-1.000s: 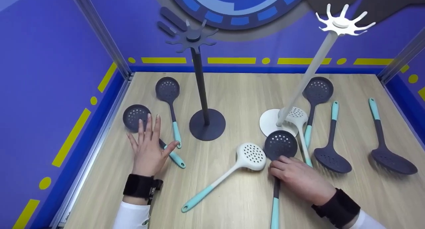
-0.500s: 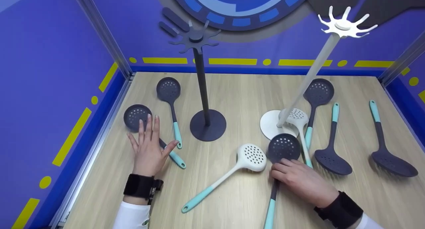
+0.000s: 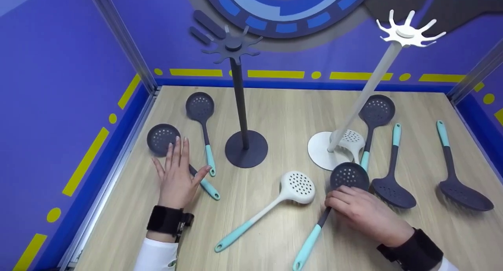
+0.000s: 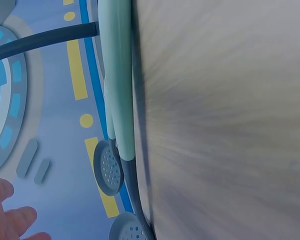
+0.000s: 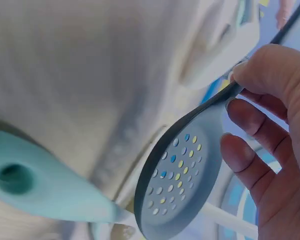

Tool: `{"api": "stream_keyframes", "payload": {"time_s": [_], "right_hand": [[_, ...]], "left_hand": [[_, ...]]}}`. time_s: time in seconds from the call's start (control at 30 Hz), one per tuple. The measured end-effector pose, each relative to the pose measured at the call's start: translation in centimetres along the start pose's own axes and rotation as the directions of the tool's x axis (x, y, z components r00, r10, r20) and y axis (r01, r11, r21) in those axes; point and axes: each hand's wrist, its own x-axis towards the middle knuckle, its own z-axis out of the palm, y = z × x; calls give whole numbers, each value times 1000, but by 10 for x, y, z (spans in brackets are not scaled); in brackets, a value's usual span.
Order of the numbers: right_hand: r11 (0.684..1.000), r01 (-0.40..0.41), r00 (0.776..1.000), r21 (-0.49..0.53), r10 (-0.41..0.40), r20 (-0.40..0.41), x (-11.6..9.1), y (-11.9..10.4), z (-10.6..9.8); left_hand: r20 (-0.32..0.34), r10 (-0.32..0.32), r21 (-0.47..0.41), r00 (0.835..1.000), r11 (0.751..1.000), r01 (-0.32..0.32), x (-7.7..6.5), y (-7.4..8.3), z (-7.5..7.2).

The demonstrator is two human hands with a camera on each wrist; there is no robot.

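Note:
My right hand (image 3: 367, 214) pinches the neck of a dark grey skimmer (image 3: 349, 176) with a teal handle (image 3: 308, 245). In the right wrist view, thumb and fingers meet at that neck, and the holed bowl (image 5: 180, 170) tilts beside the fingertips. My left hand (image 3: 177, 186) has its fingers spread, overlapping another dark skimmer (image 3: 161, 139) at the left; in the left wrist view that skimmer's teal handle (image 4: 117, 90) runs close by. A white skimmer (image 3: 298, 187) lies between the hands. The handle of a second white skimmer (image 3: 351, 139) is mostly hidden behind the held one.
A dark stand (image 3: 246, 153) with a hooked top stands at centre left, a white one (image 3: 319, 149) at centre right. More dark skimmers lie around: one (image 3: 200, 106) at back left, one (image 3: 378, 110) at back right, two (image 3: 393, 192) farther right. Blue walls (image 3: 129, 39) enclose the table.
My right hand has shifted the held skimmer slightly right and turned it, so its handle end now swings toward the left. My left hand has stayed nearly still.

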Motion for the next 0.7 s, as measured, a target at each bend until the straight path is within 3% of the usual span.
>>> {"api": "stream_keyframes", "payload": {"time_s": [0.23,0.4,0.6,0.7], "right_hand": [[1000,-25,991,-10,23,-135,15,2,-20],[995,-102,977,-20,96,-188,27,5,-29],[991,-131,928,14,127,-349,43,6,-37],[982,-182,903,49,186,-387,48,6,-43]], "left_hand": [[-10,3,-14,1000,1000,-3,0,1,0],[-11,-4,-25,1000,1000,4,1,1,0],[-17,-1,-32,1000,999,0,1,3,-2],[-25,18,-51,1000,999,-19,4,6,-4]]}}
